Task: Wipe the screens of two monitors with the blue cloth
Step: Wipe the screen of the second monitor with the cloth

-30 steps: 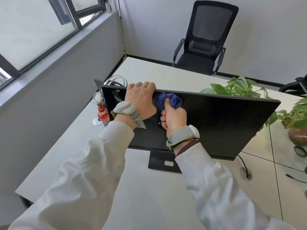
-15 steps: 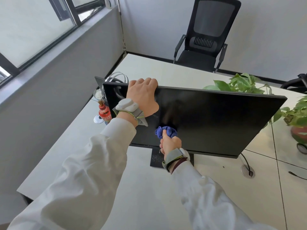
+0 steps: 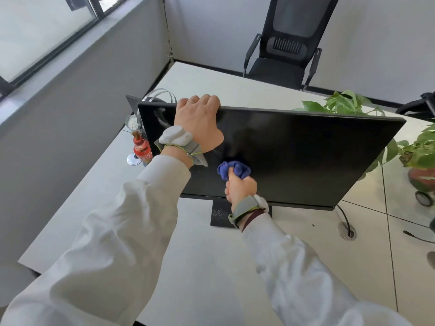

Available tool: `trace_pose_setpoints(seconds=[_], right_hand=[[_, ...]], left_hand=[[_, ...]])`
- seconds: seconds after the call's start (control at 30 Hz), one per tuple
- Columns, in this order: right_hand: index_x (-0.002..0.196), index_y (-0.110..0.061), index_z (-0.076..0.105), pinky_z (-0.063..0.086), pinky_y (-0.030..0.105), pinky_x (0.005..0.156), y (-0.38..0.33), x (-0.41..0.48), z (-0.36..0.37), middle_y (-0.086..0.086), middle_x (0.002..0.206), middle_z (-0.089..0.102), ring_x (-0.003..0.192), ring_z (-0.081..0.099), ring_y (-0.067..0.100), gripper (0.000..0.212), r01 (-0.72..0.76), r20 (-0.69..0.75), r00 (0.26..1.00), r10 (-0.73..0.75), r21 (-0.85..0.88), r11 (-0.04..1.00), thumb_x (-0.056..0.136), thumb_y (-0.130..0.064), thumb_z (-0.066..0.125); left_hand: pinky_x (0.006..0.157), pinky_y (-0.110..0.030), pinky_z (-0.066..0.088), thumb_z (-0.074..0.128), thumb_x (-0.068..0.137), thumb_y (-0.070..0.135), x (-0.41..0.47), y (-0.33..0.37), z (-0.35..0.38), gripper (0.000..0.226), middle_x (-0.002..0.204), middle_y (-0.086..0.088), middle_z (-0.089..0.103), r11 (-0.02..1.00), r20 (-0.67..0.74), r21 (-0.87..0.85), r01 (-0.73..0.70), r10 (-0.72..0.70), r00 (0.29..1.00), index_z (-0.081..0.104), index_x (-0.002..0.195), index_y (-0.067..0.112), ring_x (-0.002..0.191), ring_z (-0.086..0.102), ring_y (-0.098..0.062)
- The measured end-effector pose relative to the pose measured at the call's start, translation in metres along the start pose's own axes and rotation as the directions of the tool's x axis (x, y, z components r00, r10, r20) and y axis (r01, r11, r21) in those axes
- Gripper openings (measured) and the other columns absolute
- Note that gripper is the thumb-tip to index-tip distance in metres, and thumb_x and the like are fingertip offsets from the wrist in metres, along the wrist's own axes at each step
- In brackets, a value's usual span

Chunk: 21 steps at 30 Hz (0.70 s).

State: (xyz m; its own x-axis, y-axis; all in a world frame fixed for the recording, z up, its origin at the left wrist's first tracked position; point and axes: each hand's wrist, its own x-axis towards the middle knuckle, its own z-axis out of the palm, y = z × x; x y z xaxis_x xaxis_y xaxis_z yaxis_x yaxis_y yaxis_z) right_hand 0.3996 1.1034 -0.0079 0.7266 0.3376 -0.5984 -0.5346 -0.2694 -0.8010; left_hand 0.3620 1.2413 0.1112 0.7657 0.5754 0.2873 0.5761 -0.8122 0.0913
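Now: 1 monitor in view on the white desk, w/ 1 blue cloth, 2 hands, 2 potted plants, 1 office chair, 1 red bottle. Left hand hooks its fingers over the monitor's top edge, near the left corner. Right hand is fisted round the bunched cloth, pressing it on the lower-left screen. Vs 1 s ago: cloth was up by the top edge beside the left hand; now well below it. Left-hand grip unchanged.

Office, white desk with monitor, black mesh chair, potted plants, window
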Motion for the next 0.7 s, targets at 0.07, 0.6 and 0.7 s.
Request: trace_pose_setpoints(seconds=[0.07,0.6,0.7], right_hand=[[0.064,-0.010,0.050,0.028,0.017,0.035,0.034,0.011,-0.004,0.005,0.053,0.048,0.034,0.040,0.012,0.039,-0.085,-0.004,0.996,0.084,-0.045,0.995,0.091,-0.032,0.068],[0.072,-0.012,0.053,0.038,0.018,0.041,0.072,0.033,-0.036,0.002,0.057,0.054,0.046,0.048,0.012,0.037,-0.270,0.036,0.957,0.288,-0.248,0.930,0.093,-0.041,0.065],[0.072,-0.012,0.056,0.042,0.019,0.042,0.073,0.033,-0.039,0.001,0.057,0.057,0.046,0.051,0.011,0.038,-0.233,0.012,0.970,0.244,-0.257,0.938,0.092,-0.042,0.064]], left_hand=[[0.087,-0.037,0.033,0.052,0.062,0.018,0.000,0.000,0.001,0.035,0.092,0.003,0.055,1.000,-0.011,-0.001,0.000,0.000,1.000,0.047,0.096,0.018,0.088,0.052,-0.026],[0.116,-0.043,0.028,0.048,0.063,0.016,-0.028,-0.011,-0.012,0.071,0.145,-0.005,0.048,0.941,-0.235,-0.335,-0.052,-0.030,0.972,0.050,0.133,0.010,0.136,0.043,-0.026],[0.116,-0.035,0.030,0.042,0.060,0.010,-0.045,-0.027,-0.011,0.078,0.147,-0.009,0.048,0.870,-0.433,-0.480,0.115,-0.348,0.832,0.050,0.137,0.004,0.138,0.042,-0.026]])
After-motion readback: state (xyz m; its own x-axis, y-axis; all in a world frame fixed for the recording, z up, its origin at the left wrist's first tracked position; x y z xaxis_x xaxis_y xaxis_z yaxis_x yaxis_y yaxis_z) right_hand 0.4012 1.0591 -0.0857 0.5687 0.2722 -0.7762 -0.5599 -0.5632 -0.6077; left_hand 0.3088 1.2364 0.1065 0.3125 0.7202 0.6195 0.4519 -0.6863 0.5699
